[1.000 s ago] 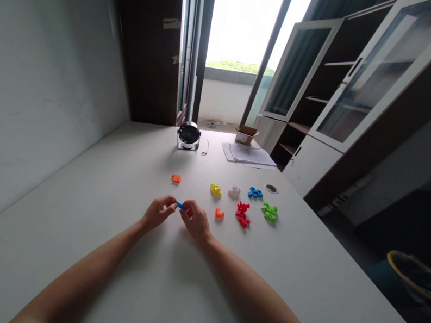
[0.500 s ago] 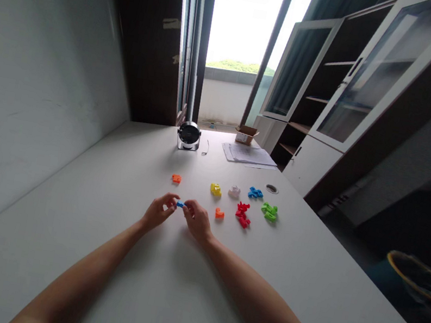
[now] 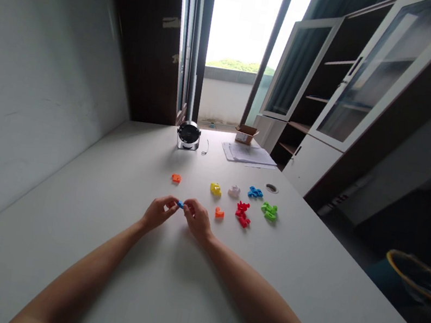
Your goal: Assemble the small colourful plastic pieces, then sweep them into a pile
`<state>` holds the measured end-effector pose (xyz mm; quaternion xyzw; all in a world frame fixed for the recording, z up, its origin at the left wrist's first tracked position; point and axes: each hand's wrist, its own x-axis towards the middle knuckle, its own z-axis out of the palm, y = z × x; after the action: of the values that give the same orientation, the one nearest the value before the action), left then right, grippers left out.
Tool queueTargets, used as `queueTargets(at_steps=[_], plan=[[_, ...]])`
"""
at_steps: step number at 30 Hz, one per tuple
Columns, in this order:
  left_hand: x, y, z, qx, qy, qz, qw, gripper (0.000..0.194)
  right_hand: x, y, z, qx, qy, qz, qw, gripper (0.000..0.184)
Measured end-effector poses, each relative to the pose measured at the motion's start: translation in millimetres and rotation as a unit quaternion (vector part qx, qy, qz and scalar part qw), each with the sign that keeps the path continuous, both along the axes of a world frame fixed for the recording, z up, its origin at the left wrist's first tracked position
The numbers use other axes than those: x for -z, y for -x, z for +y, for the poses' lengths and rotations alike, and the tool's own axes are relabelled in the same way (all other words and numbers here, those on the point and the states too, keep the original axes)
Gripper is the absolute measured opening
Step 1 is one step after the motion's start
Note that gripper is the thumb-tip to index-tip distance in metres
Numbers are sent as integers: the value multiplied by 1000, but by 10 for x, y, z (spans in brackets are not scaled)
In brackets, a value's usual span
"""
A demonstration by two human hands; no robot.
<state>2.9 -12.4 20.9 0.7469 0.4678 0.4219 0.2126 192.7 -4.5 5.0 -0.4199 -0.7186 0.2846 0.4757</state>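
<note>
My left hand (image 3: 157, 211) and my right hand (image 3: 197, 219) meet over the white table (image 3: 109, 254), fingers pinched on a small blue plastic piece (image 3: 180, 204) between them. A hint of red shows under my right fingers, too small to name. Just right of my right hand lies an orange piece (image 3: 219, 213). Farther right lie red pieces (image 3: 242, 214) and green pieces (image 3: 269, 211). Behind them sit a yellow piece (image 3: 216, 189), a pale pink piece (image 3: 234, 191) and a blue piece (image 3: 255, 192). Another orange piece (image 3: 176, 178) lies alone to the left.
A small desk fan (image 3: 189, 135) stands at the table's far end beside a stack of papers (image 3: 247, 154) and a small cardboard box (image 3: 246, 134). A cable hole (image 3: 271, 188) is near the right edge. Glass-door cabinets (image 3: 335, 88) stand to the right.
Both hands stay almost in place; the fingers have drawn slightly closer together on the blue piece, which sits a little higher than a second ago.
</note>
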Motion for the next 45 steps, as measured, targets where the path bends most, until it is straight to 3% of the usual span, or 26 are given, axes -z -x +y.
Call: queueTargets(at_steps=[8,17,32,45], plan=[[24,12,20,1,13,1,1000,23,-13,-1,-14,6,-71,-15,997,14],[39,41,40,14,28,-17,999,28,45,-1,17,0,-67,-24,997,17],[17,23,21,15,29,-42,999,29,-5,-1,-11,-16,-69,-59,996,19],[68,56,48,36,79,-90,992,30,-58,-33,17,19,-82,-23,996,21]])
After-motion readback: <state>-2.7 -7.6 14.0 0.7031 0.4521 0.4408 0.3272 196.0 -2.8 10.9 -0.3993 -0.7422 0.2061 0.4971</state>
